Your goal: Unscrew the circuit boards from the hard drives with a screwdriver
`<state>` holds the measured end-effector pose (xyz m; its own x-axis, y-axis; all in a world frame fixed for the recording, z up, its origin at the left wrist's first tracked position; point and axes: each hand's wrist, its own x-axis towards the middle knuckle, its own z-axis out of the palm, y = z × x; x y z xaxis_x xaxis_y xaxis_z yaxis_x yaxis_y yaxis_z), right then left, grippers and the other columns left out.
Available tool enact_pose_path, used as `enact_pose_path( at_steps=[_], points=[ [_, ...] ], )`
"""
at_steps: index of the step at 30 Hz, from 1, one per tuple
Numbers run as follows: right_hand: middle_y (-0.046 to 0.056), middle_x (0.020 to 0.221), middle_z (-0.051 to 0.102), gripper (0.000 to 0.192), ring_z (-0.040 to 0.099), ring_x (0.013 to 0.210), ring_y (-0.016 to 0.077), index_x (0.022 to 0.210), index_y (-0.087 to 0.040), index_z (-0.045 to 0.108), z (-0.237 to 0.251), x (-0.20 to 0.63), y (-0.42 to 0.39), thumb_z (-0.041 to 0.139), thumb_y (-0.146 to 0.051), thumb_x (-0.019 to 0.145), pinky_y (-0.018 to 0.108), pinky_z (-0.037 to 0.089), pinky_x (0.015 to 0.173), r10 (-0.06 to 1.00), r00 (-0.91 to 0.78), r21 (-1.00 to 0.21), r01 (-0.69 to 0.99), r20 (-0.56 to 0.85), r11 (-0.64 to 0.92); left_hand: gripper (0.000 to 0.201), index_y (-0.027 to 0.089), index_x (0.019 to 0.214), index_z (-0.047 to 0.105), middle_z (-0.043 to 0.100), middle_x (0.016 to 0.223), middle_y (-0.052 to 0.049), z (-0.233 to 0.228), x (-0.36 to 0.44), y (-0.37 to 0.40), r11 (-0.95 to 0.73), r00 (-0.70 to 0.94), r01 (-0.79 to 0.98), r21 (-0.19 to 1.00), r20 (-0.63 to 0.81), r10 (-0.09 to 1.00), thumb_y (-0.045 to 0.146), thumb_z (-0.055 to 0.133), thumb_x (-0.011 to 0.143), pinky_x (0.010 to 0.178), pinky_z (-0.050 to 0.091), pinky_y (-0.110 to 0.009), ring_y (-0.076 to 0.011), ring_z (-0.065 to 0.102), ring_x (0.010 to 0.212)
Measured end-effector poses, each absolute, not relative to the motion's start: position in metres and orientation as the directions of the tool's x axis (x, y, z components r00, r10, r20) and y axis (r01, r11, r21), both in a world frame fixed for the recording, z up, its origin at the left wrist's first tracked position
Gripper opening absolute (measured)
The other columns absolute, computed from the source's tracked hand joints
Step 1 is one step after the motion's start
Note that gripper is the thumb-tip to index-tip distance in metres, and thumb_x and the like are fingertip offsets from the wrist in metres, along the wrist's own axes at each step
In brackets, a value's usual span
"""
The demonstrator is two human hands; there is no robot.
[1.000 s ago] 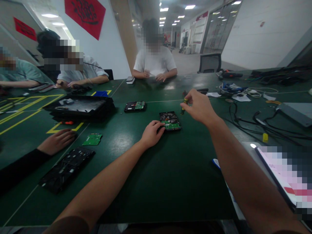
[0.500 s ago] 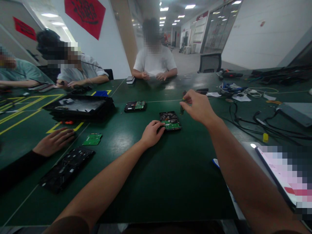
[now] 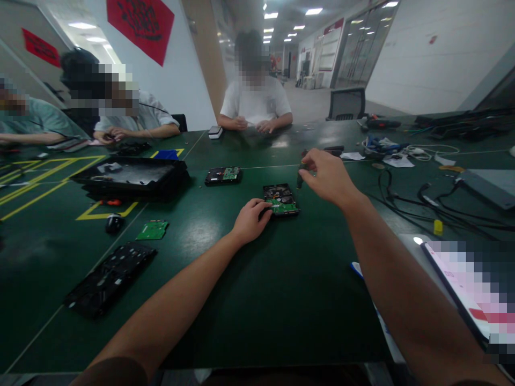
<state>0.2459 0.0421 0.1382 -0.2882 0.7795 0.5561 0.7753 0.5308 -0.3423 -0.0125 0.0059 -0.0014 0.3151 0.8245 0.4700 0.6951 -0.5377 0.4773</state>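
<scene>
A hard drive (image 3: pixel 281 194) with a green circuit board lies on the table in front of me. My left hand (image 3: pixel 252 221) grips its left edge, thumb and fingers against the board side. Just right of the drive, my right hand (image 3: pixel 326 176) pinches a dark screwdriver (image 3: pixel 300 176) upright between thumb and fingers. The screwdriver's lower end is near the drive's right side; whether it touches anything cannot be made out. Another hard drive (image 3: pixel 223 176) lies farther back to the left, apart from both hands.
At left are a green circuit board (image 3: pixel 153 230), a black plastic part (image 3: pixel 110 279), a computer mouse (image 3: pixel 115 223) and black trays (image 3: pixel 131 177). Cables (image 3: pixel 418 201), a metal box (image 3: pixel 493 185) and a phone (image 3: pixel 454 289) lie right. A person (image 3: pixel 255 104) sits opposite.
Another person's dark-sleeved hand has withdrawn at the left, uncovering the computer mouse. My right fingers have shifted slightly on the screwdriver; my left hand and the drive stay put.
</scene>
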Motion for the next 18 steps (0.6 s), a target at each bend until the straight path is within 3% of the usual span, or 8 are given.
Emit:
enact_pose_path(
  at_steps=[18],
  points=[
    [0.011,0.106,0.074,0.021,0.07,0.093,0.0298,0.105,-0.023,0.063,0.1357,0.2447,0.0435,0.072,-0.024,0.087,0.048,0.057,0.086,0.791,-0.25,-0.404,0.751,0.559,0.523,0.035,0.021,0.132,0.066,0.068,0.126,-0.013,0.0005,-0.0126,0.0045,-0.504,0.3,0.714,0.486,0.438,0.847,0.035,0.065,0.1,0.107,0.056,-0.048,-0.0288,0.067,0.119]
  ],
)
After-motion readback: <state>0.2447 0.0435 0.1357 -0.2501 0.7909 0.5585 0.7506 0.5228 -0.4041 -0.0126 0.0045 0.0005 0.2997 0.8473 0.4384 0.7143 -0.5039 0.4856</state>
